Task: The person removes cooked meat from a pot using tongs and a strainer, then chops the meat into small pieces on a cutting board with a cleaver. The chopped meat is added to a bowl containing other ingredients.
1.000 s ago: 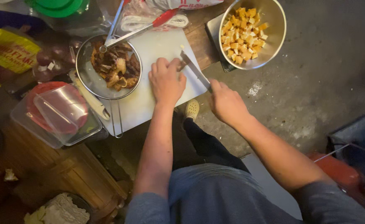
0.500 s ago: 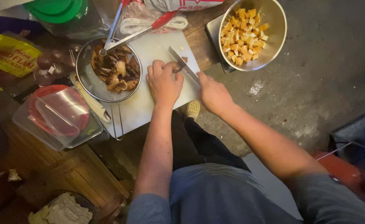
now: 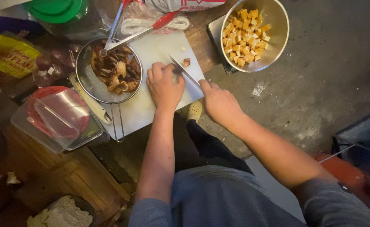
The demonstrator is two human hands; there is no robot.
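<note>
We've got the right hand [image 3: 218, 101] closed round the handle of the knife [image 3: 185, 70], blade angled over the white cutting board [image 3: 151, 101]. Left hand [image 3: 165, 84] sits curled, fingers pressing a small dark piece under the blade; can't tell what it is. 1 cut bit [image 3: 187, 62] lies just beside the blade. Strainer [image 3: 109, 69] w/ brown chunks is left of the hand; metal bowl [image 3: 277, 25] of orange cubes is at upper right.

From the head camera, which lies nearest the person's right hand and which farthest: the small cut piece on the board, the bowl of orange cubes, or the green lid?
Measured from the right hand:
1. Small cut piece, on the white board just up-left.
2. Bowl of orange cubes, up-right on the table corner.
3. Green lid, far top left.
</note>
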